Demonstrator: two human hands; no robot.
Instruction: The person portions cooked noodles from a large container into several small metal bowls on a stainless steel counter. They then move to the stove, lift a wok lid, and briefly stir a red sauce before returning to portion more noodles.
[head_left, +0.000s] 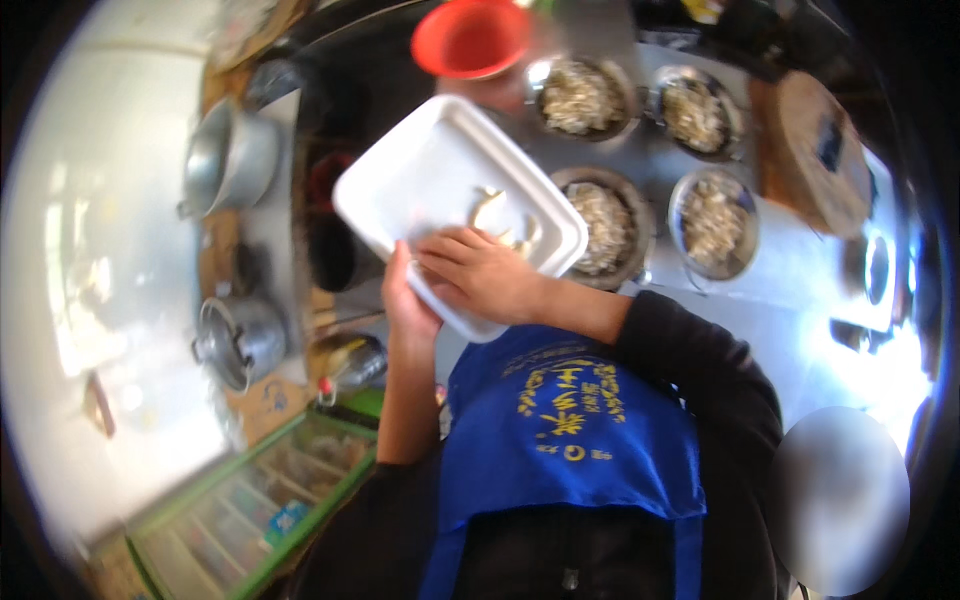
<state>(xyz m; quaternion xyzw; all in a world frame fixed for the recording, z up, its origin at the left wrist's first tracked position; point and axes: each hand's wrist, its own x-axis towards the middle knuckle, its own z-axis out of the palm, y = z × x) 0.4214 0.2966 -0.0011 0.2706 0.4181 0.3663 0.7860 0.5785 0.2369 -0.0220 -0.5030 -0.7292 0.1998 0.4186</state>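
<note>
A white plastic tray (442, 165) is tilted in front of my chest, its corner towards my apron. My left hand (409, 296) grips its near left rim, thumb up along the edge. My right hand (480, 270) reaches across into the tray, fingers close together and palm down. Beside those fingers lie a few pale curved food pieces (491, 210), perhaps sliced mushroom. Whether the right hand holds any is hidden under it. Just past the tray's right corner stands a metal bowl (645, 225) heaped with similar pale pieces.
More metal bowls of pale pieces (581, 97) (694, 112) (712, 221) stand on the metal worktop (795, 262). A red basin (471, 37) is at the back, a round wooden chopping block (821, 157) at right. Aluminium pots (240, 341) and a green-framed glass-topped freezer (255, 502) are left.
</note>
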